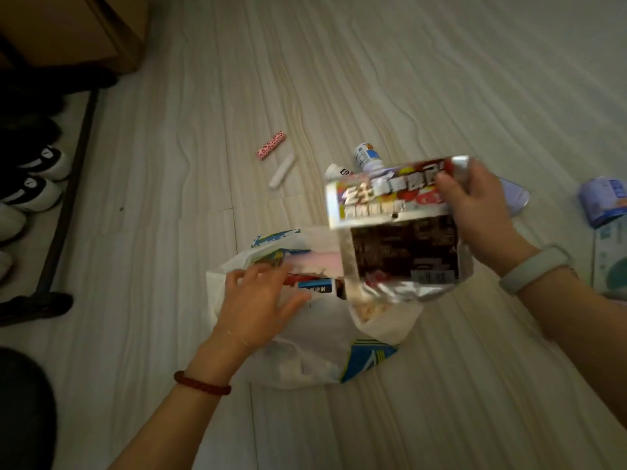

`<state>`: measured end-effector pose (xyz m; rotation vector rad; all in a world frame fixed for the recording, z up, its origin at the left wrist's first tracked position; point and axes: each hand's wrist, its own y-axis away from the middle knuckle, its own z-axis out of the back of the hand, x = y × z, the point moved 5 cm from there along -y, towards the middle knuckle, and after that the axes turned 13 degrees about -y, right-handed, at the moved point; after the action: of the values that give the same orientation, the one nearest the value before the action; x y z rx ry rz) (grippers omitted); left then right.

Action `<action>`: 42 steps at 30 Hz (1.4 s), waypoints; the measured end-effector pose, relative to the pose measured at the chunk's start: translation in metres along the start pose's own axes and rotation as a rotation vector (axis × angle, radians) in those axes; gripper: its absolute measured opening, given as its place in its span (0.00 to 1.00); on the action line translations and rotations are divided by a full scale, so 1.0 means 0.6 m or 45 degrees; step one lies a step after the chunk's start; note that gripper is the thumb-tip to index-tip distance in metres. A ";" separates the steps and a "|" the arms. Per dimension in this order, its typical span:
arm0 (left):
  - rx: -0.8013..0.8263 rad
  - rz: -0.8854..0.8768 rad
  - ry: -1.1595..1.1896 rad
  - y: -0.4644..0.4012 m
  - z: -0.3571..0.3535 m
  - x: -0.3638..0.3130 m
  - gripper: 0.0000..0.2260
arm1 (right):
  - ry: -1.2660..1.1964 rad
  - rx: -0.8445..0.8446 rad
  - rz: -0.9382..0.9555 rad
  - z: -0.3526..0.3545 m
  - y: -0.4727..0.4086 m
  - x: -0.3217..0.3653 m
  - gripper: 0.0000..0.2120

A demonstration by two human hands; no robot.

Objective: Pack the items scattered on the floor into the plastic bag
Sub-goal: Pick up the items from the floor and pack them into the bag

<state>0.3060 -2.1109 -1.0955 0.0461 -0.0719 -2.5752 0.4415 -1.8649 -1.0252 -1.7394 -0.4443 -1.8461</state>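
A white plastic bag (305,354) with blue print lies open on the floor. My left hand (254,303) holds its mouth open by the near rim; a red and blue box (315,288) shows inside. My right hand (475,212) grips the top corner of a shiny silver snack pouch (397,225), which hangs with its lower end over the bag's mouth. On the floor beyond lie a pink patterned tube (271,144), a small white tube (281,171) and two small white bottles (368,157), partly hidden by the pouch.
A blue-and-white can (604,201) and a pale packet (610,256) lie at the right edge. Black-and-white shoes (37,178) sit on a low rack at the left. A wooden cabinet (78,28) stands at the top left.
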 end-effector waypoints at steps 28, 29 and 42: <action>-0.264 -0.123 0.521 0.087 0.045 0.068 0.22 | 0.165 0.660 -0.447 -0.279 0.110 -0.080 0.11; -0.168 -0.033 0.592 0.083 0.037 0.074 0.22 | 0.273 0.715 -0.393 -0.282 0.115 -0.087 0.12; 0.069 0.200 0.845 0.069 0.008 0.073 0.11 | 0.674 1.068 0.084 -0.264 0.156 -0.099 0.16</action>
<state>0.2910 -2.1692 -1.0888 0.8672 0.0999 -2.2760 0.3711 -2.0223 -1.1131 -0.6760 -0.7768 -1.6290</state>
